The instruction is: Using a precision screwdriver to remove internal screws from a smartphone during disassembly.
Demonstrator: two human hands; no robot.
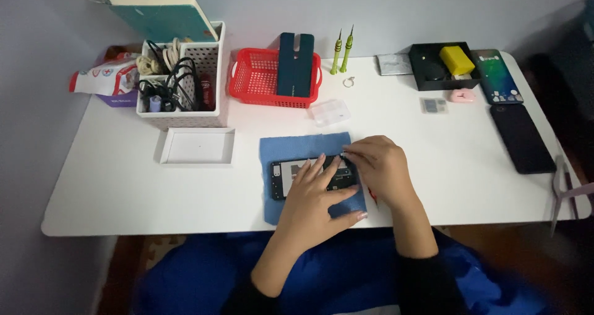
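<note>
We see an opened phone (291, 178), dark with its inner parts exposed, lying flat on a blue cloth (291, 149) near the front edge of the white table (124, 191), about midway along it. The left hand (315, 194) rests on the phone with fingers spread and flat, hiding much of its middle. The right hand (380, 163) sits at the phone's right end, fingertips pinched together on something too small to make out. A red object (372, 195) shows only as a sliver below the right wrist. Behind the cloth lies a small clear plastic box (330, 112). Toward the back edge stand a red basket (263, 80) holding a dark phone cover (296, 64), two green screwdrivers (341, 52) and a black tray (427, 80) with a yellow block (456, 59). A white perforated organiser (207, 114) of cables occupies the back left; a dark phone (521, 137) lies near the right edge.
</note>
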